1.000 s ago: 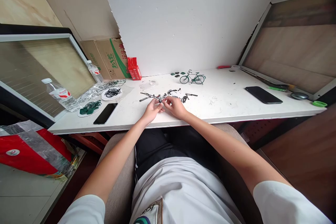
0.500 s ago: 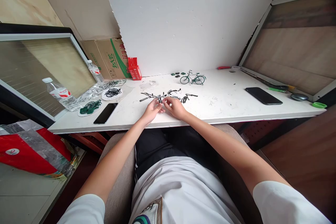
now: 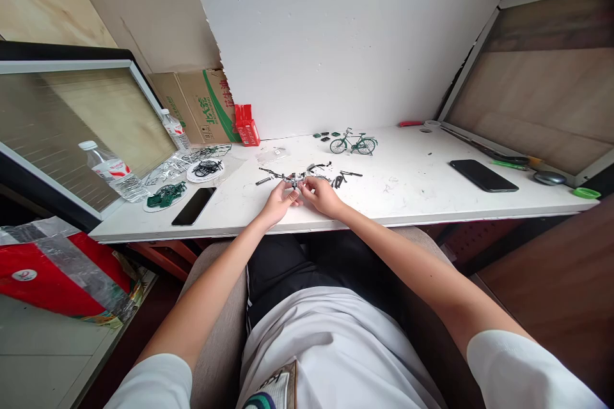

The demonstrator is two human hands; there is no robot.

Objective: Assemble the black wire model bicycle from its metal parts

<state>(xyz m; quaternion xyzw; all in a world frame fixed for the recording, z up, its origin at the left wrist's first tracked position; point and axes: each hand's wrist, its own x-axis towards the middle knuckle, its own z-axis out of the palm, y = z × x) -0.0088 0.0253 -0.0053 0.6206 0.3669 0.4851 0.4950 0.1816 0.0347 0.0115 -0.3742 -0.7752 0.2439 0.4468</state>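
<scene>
Near the front edge of the white table, my left hand (image 3: 279, 204) and my right hand (image 3: 320, 196) meet with fingers closed round a small dark model part (image 3: 294, 179). Its exact kind is partly hidden by my fingertips. Thin black model bicycle pieces (image 3: 271, 173) lie just beyond my left fingers. More dark pieces, among them a curved one (image 3: 318, 167) and a long-handled one (image 3: 346, 175), rest beyond and to the right of my right hand. Farther back stands an assembled green model bicycle (image 3: 354, 142), with several small dark green parts (image 3: 325, 136) beside it.
On the left are a black phone (image 3: 192, 206), green parts on a plate (image 3: 165, 196), black parts on a white plate (image 3: 206, 169), and water bottles (image 3: 114, 171). A red box (image 3: 247, 125) stands behind. Another phone (image 3: 483, 176) and a mouse (image 3: 549, 177) lie right.
My hands stay together in nearly the same place, and the small part between the fingertips shows slightly turned. The whole view has shifted a little; the things on the table have not moved.
</scene>
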